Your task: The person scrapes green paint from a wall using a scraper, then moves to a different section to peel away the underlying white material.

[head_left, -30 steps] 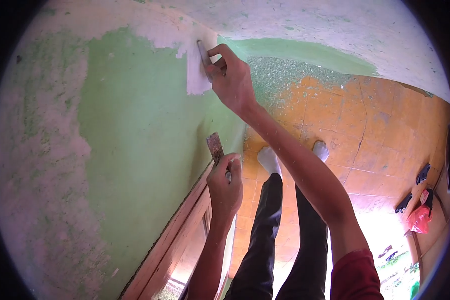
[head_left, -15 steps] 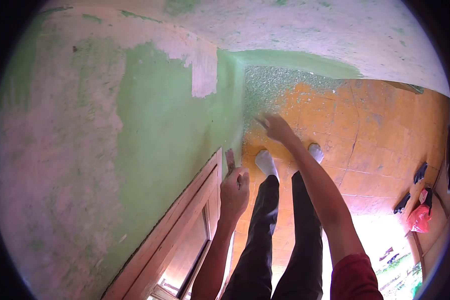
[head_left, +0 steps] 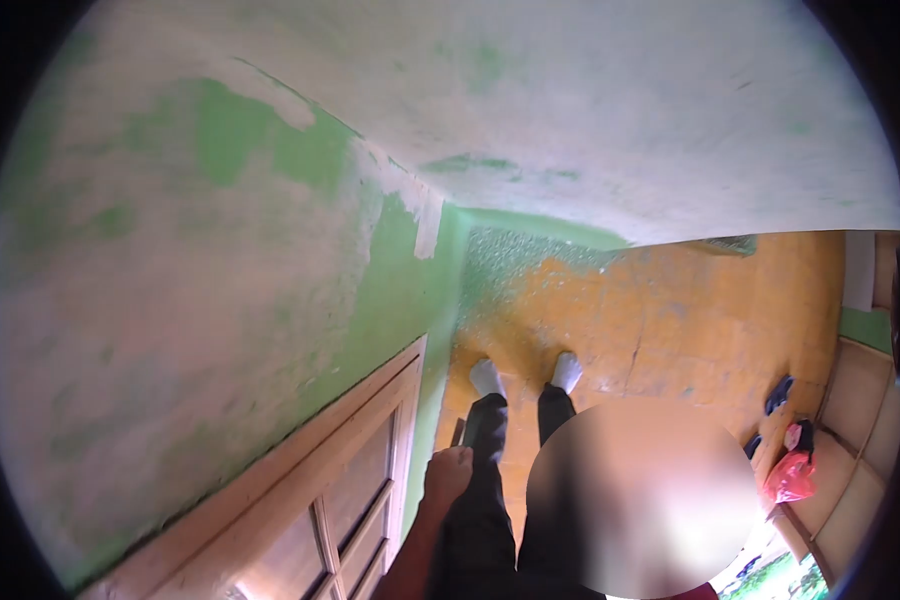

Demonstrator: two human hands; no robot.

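My left hand (head_left: 448, 472) is low, just right of the wooden frame, with its fingers wrapped round a scraper (head_left: 458, 431) whose flat blade points up and away from me. Neither the hand nor the blade touches the wall as far as I can see. Left of it spreads a wall (head_left: 395, 275) with green paint and large pale, bared patches. My right hand does not show; a blurred round patch covers the lower right, where a bit of red sleeve shows at the bottom edge.
A wooden frame with glass panes (head_left: 370, 470) is set in the left wall. Green flakes (head_left: 505, 262) litter the orange tiled floor (head_left: 690, 310) by the corner. My socked feet (head_left: 487, 377) stand there. Dark footwear (head_left: 778, 395) and a red plastic bag (head_left: 792, 477) lie at right.
My view has tilted up, showing more wall. The left hand with the scraper sits lower in view. My right hand, earlier stretched over the floor near the corner, has gone from sight.
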